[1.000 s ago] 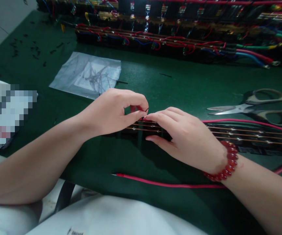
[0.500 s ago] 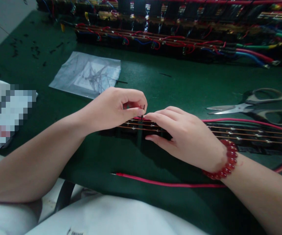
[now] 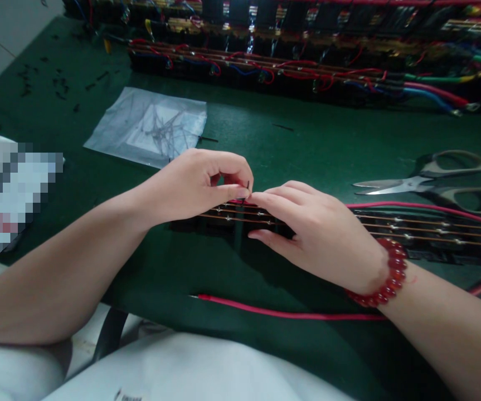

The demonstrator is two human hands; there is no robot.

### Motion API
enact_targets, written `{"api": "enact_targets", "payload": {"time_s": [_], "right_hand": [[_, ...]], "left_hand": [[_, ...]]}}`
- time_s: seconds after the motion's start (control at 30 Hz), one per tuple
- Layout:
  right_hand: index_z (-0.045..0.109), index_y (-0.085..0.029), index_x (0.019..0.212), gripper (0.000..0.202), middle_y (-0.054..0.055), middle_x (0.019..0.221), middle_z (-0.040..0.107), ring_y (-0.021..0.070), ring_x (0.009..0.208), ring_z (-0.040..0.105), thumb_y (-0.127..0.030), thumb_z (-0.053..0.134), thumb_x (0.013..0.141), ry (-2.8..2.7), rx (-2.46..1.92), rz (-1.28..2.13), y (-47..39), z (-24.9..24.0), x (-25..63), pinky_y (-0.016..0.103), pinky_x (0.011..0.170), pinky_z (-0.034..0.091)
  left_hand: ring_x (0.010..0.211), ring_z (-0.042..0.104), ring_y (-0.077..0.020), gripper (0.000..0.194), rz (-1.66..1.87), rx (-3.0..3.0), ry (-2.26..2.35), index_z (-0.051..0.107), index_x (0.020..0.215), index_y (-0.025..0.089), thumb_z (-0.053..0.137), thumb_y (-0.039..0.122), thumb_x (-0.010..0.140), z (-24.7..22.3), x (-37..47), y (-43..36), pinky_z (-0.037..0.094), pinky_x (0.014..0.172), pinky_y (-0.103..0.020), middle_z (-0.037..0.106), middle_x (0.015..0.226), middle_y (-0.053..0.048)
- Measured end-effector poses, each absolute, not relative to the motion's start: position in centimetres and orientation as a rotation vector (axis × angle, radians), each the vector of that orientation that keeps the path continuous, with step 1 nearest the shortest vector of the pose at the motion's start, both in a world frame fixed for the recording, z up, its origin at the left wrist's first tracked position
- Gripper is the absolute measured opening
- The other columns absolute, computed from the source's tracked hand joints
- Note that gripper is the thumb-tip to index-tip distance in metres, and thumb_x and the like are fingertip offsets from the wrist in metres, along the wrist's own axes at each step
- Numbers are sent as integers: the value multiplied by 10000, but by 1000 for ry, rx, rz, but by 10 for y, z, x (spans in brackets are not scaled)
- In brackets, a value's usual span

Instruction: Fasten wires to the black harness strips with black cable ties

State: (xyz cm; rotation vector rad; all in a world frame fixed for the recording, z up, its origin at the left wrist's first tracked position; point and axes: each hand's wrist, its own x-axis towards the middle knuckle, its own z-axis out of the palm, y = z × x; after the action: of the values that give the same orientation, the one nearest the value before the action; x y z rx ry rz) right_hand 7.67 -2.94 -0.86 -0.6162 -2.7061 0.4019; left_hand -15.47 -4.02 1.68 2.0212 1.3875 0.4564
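Note:
Thumb and index finger of my left hand [image 3: 200, 186] pinch the end of a thin black cable tie [image 3: 247, 187]. The tie stands up from a long black strip with copper wires [image 3: 394, 227] and a red wire along its far edge. My right hand [image 3: 315, 228] lies across this strip, thumb at the near side and fingers over the far side, gripping it. Its index fingertip touches or almost touches the cable tie. Part of the strip is hidden under both hands.
Scissors [image 3: 416, 182] lie behind the strip at right. A clear plastic bag [image 3: 110, 125] holds several thin black ties. A loose red wire [image 3: 273, 313] lies in front. Wired assemblies [image 3: 290, 69] line the back, and black scraps [image 3: 59, 83] lie at far left on the green table [image 3: 173, 262].
My left fingertips have shifted very slightly right, and less of the cable tie shows beneath them. My right index fingertip has moved slightly right too.

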Motion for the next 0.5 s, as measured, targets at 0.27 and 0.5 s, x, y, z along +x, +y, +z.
{"api": "enact_targets", "payload": {"time_s": [0.27, 0.5], "right_hand": [[667, -95, 1219, 330, 138, 1060, 764, 267, 915, 663, -258, 675, 932, -2703, -612, 402, -29, -8, 77, 381, 784, 543], [676, -89, 1228, 340, 136, 1066, 771, 264, 903, 667, -257, 679, 931, -2705, -605, 394, -29, -8, 78, 382, 782, 548]], "left_hand": [[789, 680, -144, 184, 488, 1974, 1421, 744, 853, 226, 596, 333, 869, 16, -154, -40, 482, 719, -228, 746, 845, 24], [760, 670, -134, 178, 473, 1968, 1439, 732, 849, 229, 581, 323, 863, 16, -154, -39, 479, 699, -223, 729, 808, 35]]}}
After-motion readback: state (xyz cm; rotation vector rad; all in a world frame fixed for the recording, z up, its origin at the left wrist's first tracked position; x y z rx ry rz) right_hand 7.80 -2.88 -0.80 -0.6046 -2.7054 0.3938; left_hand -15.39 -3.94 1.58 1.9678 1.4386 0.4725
